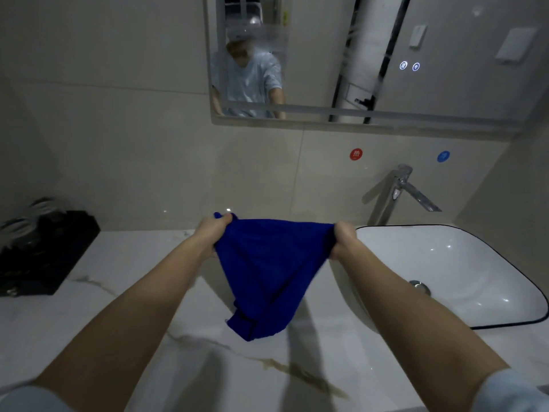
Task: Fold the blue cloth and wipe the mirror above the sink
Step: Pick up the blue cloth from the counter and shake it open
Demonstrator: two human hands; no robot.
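Blue cloth [269, 272] held up over the marble counter [124, 295], left of the sink [463, 263]: left hand [214, 231] and right hand [341, 237] pinch its top corners, below the mirror [326, 69].

Marble counter [124, 307] bears a black box [44, 257] left and a white basin [463, 263] right

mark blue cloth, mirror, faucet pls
blue cloth [267, 263]: head view, middle of the hanging fabric.
mirror [315, 60]: head view, bare glass left of centre.
faucet [395, 194]: head view, upright chrome body below the handle.
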